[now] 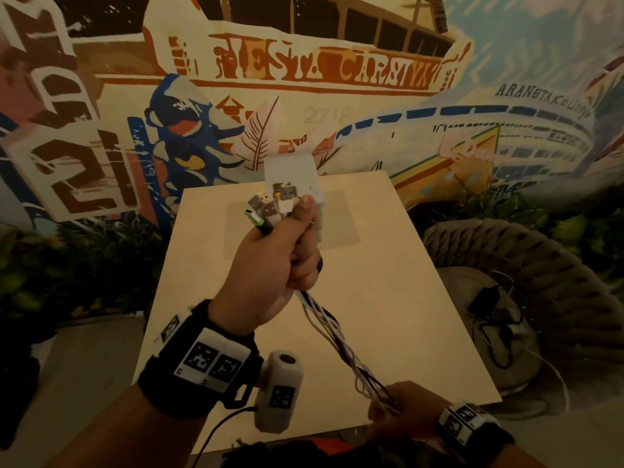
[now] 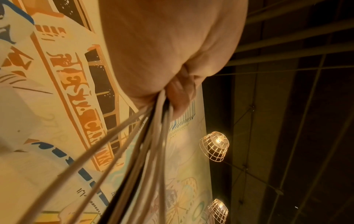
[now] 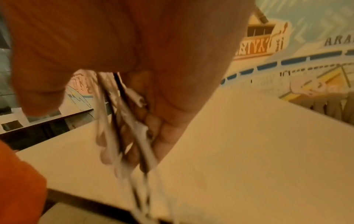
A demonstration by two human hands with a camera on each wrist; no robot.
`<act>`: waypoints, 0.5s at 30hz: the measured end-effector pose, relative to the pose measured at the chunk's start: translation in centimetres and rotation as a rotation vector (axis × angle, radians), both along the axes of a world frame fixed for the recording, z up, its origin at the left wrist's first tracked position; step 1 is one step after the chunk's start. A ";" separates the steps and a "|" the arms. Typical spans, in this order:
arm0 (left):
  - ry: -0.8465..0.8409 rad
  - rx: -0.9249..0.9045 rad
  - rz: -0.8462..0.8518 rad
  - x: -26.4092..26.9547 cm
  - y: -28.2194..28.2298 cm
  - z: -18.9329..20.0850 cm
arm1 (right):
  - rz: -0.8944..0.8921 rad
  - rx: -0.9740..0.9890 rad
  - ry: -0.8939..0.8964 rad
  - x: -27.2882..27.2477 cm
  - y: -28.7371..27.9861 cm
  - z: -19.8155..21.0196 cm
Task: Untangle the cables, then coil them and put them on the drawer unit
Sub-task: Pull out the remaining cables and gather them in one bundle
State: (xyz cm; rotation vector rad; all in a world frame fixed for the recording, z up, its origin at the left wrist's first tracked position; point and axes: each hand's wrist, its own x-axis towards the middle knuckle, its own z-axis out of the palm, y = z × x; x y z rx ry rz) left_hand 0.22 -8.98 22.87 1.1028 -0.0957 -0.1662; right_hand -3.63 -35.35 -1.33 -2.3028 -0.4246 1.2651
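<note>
— Left hand point(image 1: 270, 265)?
— Centre of the head view, raised over the table point(image 1: 422, 315), fist wrapped tight round a bundle of cables point(image 1: 334, 339). Plugs point(image 1: 270, 204) fanned out above the thumb: several silver USB ends, one with a green tip at the left.
— And below the fist?
— Cables running down toward lower right, white and dark strands twisted round one another, straight into the right hand point(image 1: 405, 407) at the bottom edge of the frame.
— Right hand closed too?
— Fingers curled round the lower end of the bundle. In the right wrist view, strands point(image 3: 122, 121) hanging blurred past the curled fingers point(image 3: 164, 133), small connector ends dangling; exact pinch hard to tell through the blur.
— Left wrist view?
— Palm filling the upper middle, cables point(image 2: 153, 144) coming out under the curled fingers and fanning toward lower left. Two wire-cage lamps point(image 2: 214, 145) at right of frame.
— Drawer unit?
— Small white box point(image 1: 290, 173) at the far end of the table, just behind the plugs in the head view, partly hidden by the fist. No cables on it.
— Anything else?
— Mural point(image 1: 304, 79) across the top, rope-wrapped seat point(image 1: 540, 282) at right with dark cords lying on it.
</note>
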 end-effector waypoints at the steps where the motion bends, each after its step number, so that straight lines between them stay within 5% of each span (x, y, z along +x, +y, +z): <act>1: -0.006 0.005 -0.022 -0.1 -0.2 0.0 | 0.025 0.015 -0.029 0.3 -0.3 0.7; 6: -0.032 -0.001 -0.107 -0.4 -1.1 -0.2 | -0.006 0.074 -0.128 3.5 -0.5 8.4; 10: -0.077 -0.026 -0.176 -0.4 -2.2 -0.2 | -0.012 0.394 -0.393 6.0 3.9 17.1; 15: -0.138 0.054 -0.114 0.1 -1.7 0.7 | 0.176 0.843 0.084 6.3 11.1 18.6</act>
